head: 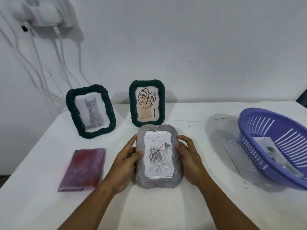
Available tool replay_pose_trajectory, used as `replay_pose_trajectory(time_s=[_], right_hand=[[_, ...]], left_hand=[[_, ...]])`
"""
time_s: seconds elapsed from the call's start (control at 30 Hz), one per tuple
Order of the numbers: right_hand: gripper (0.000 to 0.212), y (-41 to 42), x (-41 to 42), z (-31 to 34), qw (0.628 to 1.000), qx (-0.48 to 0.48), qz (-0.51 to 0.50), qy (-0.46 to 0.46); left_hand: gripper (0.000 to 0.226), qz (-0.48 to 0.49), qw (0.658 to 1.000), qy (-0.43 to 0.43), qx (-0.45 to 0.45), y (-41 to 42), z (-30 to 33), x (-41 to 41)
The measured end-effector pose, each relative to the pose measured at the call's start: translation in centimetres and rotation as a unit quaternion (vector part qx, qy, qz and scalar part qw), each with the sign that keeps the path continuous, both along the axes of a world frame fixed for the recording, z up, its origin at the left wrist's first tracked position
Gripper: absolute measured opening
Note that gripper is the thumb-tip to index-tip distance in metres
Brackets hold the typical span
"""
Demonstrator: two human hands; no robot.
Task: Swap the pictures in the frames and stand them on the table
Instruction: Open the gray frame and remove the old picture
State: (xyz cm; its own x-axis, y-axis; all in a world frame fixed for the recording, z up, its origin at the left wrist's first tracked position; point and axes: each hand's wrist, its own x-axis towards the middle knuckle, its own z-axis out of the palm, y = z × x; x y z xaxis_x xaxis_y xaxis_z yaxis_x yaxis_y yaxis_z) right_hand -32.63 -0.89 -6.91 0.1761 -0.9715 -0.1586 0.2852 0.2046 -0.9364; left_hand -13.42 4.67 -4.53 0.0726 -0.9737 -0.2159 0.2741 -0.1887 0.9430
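On white table by wall, both hands gripping grey frame, basket contents unclear.

Two bare forearms are showing from the bottom edge of the view, with no sleeves, watch, bracelet or gloves on them. The left hand and the right hand are both showing uncovered, with no rings to be seen on the fingers. The fingernails are looking short and plain. Nothing else of the person is showing.
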Motion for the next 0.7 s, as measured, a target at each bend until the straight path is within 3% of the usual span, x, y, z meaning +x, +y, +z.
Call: replay_pose_trajectory(time_s=[0.2, 0.57, 0.7], right_hand=[[0.025, 0.8, 0.5, -0.5, 0.994, -0.042, 0.033, 0.094], [0.026, 1.1, 0.2, -0.8, 0.986, -0.046, 0.041, 0.154], [0.015, 1.4, 0.9, -0.2, 0.956, -0.114, -0.005, 0.269]], left_hand=[[0.062, 0.018, 0.999, 0.028, 0.024, 1.1, -1.6, 0.7], [0.055, 0.020, 0.998, 0.046, 0.028, 1.8, -2.1, 0.7], [0.058, 0.046, 0.999, -0.001, 0.008, 2.0, -0.9, 1.1]])
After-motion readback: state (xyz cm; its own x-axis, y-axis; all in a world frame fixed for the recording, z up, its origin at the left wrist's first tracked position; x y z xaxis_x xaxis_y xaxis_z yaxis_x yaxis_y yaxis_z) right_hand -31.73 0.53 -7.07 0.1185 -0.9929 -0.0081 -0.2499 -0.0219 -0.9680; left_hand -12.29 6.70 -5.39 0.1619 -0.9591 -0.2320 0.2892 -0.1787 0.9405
